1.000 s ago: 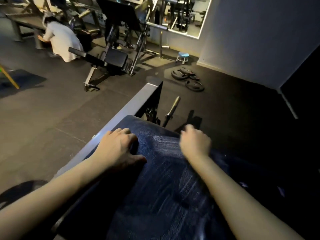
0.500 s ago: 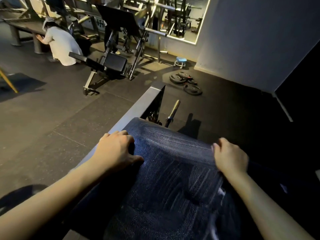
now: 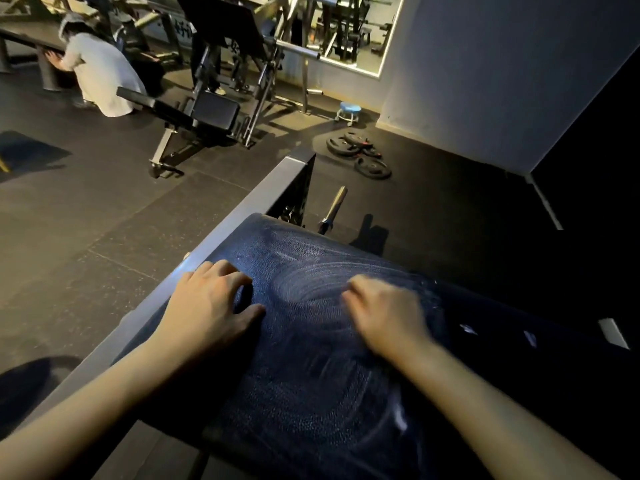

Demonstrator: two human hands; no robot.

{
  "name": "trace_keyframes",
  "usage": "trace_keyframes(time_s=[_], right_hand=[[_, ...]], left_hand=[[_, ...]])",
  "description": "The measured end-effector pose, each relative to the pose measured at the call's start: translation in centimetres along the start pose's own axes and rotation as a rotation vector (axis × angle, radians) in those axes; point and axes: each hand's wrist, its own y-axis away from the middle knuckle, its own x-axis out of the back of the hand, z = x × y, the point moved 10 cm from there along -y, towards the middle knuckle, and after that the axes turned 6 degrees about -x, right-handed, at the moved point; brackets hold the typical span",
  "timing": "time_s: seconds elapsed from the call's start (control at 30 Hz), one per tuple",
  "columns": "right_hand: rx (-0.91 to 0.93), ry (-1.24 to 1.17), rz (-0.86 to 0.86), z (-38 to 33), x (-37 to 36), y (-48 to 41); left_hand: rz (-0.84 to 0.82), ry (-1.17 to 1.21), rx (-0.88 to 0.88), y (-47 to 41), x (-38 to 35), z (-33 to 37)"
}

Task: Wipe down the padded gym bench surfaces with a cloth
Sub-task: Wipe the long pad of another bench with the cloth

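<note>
— Resting flat on the near left part of the padded worktop point(image 3: 311, 341), the left hand point(image 3: 211, 306) has its fingers spread and holds nothing. See it?

— Yes. It lies beside the grey metal rail point(image 3: 221, 237) that runs along the pad's left edge. And the right hand point(image 3: 384, 313)?

— Blurred. It sits on the pad right of the left one, fingers curled under. Whether a cloth is beneath it I cannot tell; none shows.

— The pad itself?

— Dark blue, pebbled, with pale swirled streaks between and beyond the two hands.

— Further out?

— A chrome bar end point(image 3: 334, 206) sticks up just past the pad's far edge. On the dark floor point(image 3: 86, 220) beyond lie weight plates point(image 3: 360, 154), with a small blue stool point(image 3: 348, 110) near the wall.

— And at the left?

— A black exercise machine point(image 3: 207, 112), and behind it a crouched person in white point(image 3: 100, 74) by a long bench.
</note>
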Motion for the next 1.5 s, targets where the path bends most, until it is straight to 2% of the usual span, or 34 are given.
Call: trace_keyframes(time_s=[0.1,0.2,0.3,0.4,0.47,0.5,0.67,0.73,0.8,0.9,0.97,1.0,1.07,1.2,1.3,1.37,1.43,1.5], right_hand=[[-0.311,0.233,-0.021,11.9,0.9,-3.6],[-0.332,0.174,0.003,13.0,0.5,-5.6],[-0.143,-0.052,-0.020,6.0,-0.8,-2.6],[0.276,-0.210,-0.116,-2.5,0.1,6.6],[0.460,-0.242,-0.104,-2.3,1.4,11.9],[0.465,-0.232,-0.090,-0.3,1.9,12.3],[-0.004,-0.001,-0.050,16.1,2.2,0.3],[-0.057,-0.030,-0.023,16.2,1.8,-1.3],[0.049,-0.142,-0.023,11.1,1.0,1.8],[0.421,-0.251,-0.084,2.7,2.0,12.1],[0.596,-0.281,-0.109,2.7,3.1,16.8],[0.605,-0.299,-0.101,4.6,3.4,17.1],[0.473,-0.230,-0.062,10.1,3.5,13.9],[0.063,-0.004,-0.017,20.6,3.2,2.0],[0.023,-0.042,-0.008,18.3,2.4,1.3],[0.128,-0.134,-0.013,13.4,2.3,5.5],[0.359,-0.240,-0.035,8.5,3.5,12.0],[0.568,-0.254,-0.072,7.2,4.7,18.2]], left_hand=[[-0.019,-0.054,-0.002,0.0,-0.6,2.4],[-0.003,-0.014,0.024,0.9,-1.0,4.6],[0.016,-0.006,0.078,2.5,-1.2,6.1],[0.042,-0.032,0.153,4.3,-1.1,7.6],[0.091,-0.043,0.200,5.7,-0.9,8.9],[0.109,-0.055,0.226,6.4,-0.9,9.7],[0.166,-0.084,0.345,10.2,-1.5,14.4],[0.166,-0.102,0.371,11.3,-2.1,16.6],[0.185,-0.120,0.400,12.6,-2.5,18.3],[0.249,-0.174,0.435,14.5,-2.2,19.7],[0.264,-0.165,0.449,15.4,-2.1,19.9],[0.268,-0.157,0.448,15.8,-2.2,20.0],[0.269,-0.144,0.434,16.1,-2.5,20.7],[0.192,-0.192,0.410,15.2,-3.7,22.3],[0.130,-0.226,0.447,14.7,-3.7,22.0],[0.101,-0.226,0.472,14.5,-3.5,21.8],[0.082,-0.222,0.487,14.4,-3.4,21.9],[0.086,-0.210,0.496,14.4,-3.2,22.0]])
